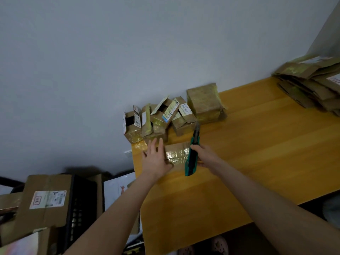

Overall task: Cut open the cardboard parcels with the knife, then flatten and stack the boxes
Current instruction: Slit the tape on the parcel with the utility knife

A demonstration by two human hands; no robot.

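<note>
**Parcels at the table's far left, flattened stack at far right**

A table runs from near centre to far right, against the wall. A row of parcels stands along its far left edge by the wall; the largest box is at the row's right end. Nearer than the row lies one parcel flat on the table. The left hand rests on its left part; the right hand is at its right end, with the knife across that end, blade pointing far. A stack of flattened boxes sits at the table's far right. Left of the table, lower down, a crate stands with cardboard over its left side.
</note>
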